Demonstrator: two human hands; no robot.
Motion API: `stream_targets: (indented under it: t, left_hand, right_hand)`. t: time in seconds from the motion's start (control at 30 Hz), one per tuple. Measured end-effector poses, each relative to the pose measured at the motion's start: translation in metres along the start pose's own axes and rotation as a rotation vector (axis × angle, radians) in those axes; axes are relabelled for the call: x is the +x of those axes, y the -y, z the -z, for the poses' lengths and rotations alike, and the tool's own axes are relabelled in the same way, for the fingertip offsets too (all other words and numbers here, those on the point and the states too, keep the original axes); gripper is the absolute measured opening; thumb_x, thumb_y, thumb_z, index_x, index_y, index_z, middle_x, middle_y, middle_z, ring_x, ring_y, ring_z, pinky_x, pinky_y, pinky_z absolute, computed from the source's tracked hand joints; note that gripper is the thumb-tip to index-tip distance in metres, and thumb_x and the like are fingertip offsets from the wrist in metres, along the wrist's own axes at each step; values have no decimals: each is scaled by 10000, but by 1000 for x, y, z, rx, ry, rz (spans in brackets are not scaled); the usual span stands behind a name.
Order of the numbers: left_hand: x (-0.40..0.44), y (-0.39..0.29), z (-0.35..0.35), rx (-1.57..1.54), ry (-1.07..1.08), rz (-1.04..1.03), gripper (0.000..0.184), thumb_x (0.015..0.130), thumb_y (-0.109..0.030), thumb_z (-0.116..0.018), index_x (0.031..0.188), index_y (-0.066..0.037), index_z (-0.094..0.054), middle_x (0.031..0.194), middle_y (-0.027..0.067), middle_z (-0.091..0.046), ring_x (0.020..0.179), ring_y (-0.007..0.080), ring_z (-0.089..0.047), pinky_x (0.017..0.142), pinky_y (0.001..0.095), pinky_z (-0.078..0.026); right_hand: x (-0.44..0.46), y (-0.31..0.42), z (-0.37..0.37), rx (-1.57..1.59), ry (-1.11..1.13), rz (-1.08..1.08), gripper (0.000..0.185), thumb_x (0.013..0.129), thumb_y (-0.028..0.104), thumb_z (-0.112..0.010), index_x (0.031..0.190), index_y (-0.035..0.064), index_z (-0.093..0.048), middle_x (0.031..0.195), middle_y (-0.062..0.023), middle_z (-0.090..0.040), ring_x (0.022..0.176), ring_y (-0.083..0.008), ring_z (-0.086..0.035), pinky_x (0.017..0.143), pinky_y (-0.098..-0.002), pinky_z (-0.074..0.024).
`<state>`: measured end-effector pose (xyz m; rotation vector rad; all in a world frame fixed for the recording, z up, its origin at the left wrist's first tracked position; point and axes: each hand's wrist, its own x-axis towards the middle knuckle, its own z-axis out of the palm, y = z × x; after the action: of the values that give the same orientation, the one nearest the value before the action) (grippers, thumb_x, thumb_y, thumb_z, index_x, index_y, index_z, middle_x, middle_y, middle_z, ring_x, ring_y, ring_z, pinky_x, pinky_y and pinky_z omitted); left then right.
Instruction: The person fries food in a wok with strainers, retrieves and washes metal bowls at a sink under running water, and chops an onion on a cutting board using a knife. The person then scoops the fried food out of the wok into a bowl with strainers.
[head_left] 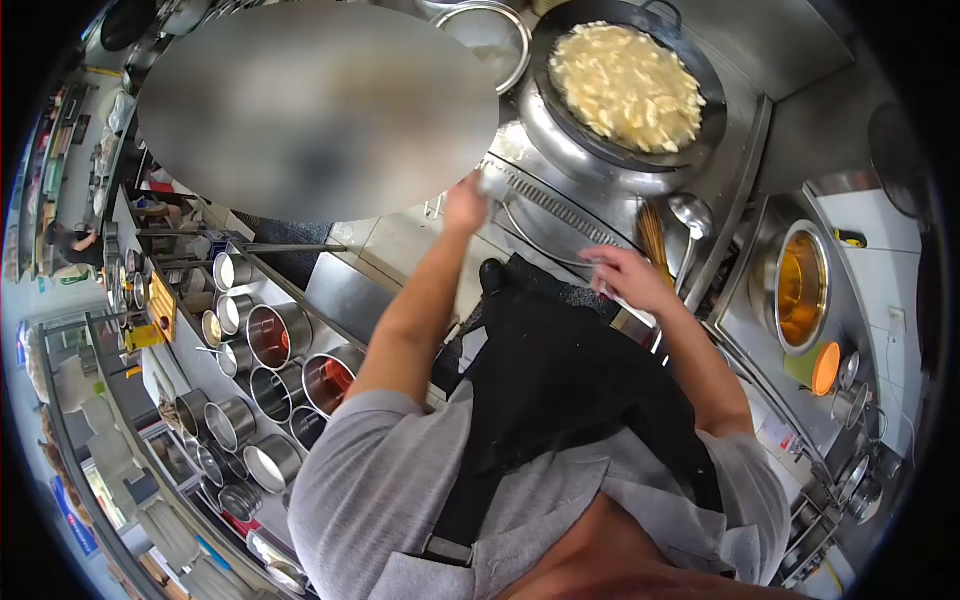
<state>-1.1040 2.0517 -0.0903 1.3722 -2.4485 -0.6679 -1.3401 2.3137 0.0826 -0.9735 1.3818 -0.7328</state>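
My left hand [465,205] is raised at the front edge of the steel stove [520,150]; its fingers are blurred and partly hidden by the blurred patch. Further right, my right hand [630,277] is over the stove's front edge with its fingers partly spread, close to a thin curved hose or handle [530,238]. Beside it a bamboo brush [652,238] and a steel ladle [690,212] lie on the stove. Beyond the hands, a large black wok [712,95] holds pale pieces [628,88] in bubbling liquid.
A strainer or round pan [525,45] is left of the wok. At right stand a steel bowl of amber liquid [802,288] and an orange-rimmed container [826,368]. Many steel pots [282,335] fill the left counter. Another person [75,245] is far left.
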Motion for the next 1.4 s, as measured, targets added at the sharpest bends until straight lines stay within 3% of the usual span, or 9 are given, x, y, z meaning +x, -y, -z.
stream_targets:
  t: [0.3,0.47,0.57,0.7,0.8,1.07,1.2,1.27,1.4]
  left_hand:
    - [-33,-17,47,-21,30,23,611,727,-246,-760,1285,-148,-531,1270,151,-505,1145,373,-513,937,468,-453]
    - [-33,93,56,-213,-271,341,472,797,-268,-738,1154,-16,-562,1125,192,-589,1062,347,-563,902,439,-464]
    - [-12,114,63,-1115,311,798,423,897,-282,-684,1141,44,-571,990,159,-686,869,211,-660,728,375,-514]
    - [-20,85,123,-728,291,420,253,947,-219,-620,1058,4,-666,832,101,-690,739,154,-641,656,325,-520]
    - [-32,74,153,-469,263,-147,236,942,-201,-616,971,20,-694,830,141,-701,727,224,-665,667,355,-534]
    - [92,129,85,-101,241,187,558,798,-306,-762,1170,31,-519,1006,252,-674,949,426,-653,845,439,-511]
    - [99,80,138,-491,543,296,511,827,-204,-702,1241,-16,-467,852,165,-647,821,288,-669,677,406,-550]
    - [94,46,163,-1329,578,481,447,893,-95,-567,1315,-75,-421,876,127,-608,740,235,-609,589,398,-522]
    - [100,14,119,-1524,592,402,536,935,-95,-498,1437,-160,-321,954,157,-598,738,253,-596,615,403,-545]
  right_hand:
    - [252,55,-109,-191,-216,196,311,926,49,-511,1233,21,-554,820,-64,-626,619,-105,-561,531,-276,-483]
    - [298,38,-144,275,-62,-329,304,919,63,-536,1217,9,-509,873,-149,-623,591,-194,-608,503,-334,-532]
    - [287,22,-176,167,-104,-478,492,935,171,-592,1367,39,-398,1067,-163,-588,727,-224,-634,587,-349,-554]
    - [295,22,-186,591,-171,-327,507,972,372,-583,1379,135,-396,1125,-90,-601,901,-213,-615,667,-359,-510]
    - [290,61,-167,865,-204,-171,369,1012,316,-513,1335,166,-419,945,-45,-600,756,-188,-595,605,-328,-462]
    - [134,133,-74,841,-216,27,275,1053,210,-400,1323,186,-449,650,26,-342,485,-82,-260,455,-255,-291]
    - [40,102,-5,761,-630,98,526,1036,243,-455,1516,262,-240,830,-45,-508,612,-141,-484,525,-289,-486]
    - [1,107,17,334,-748,-27,519,1031,188,-452,1507,222,-249,760,-5,-477,585,-109,-451,497,-242,-440]
    - [-34,23,85,315,-927,-57,534,1012,152,-440,1499,268,-255,698,11,-446,482,-65,-357,415,-234,-328]
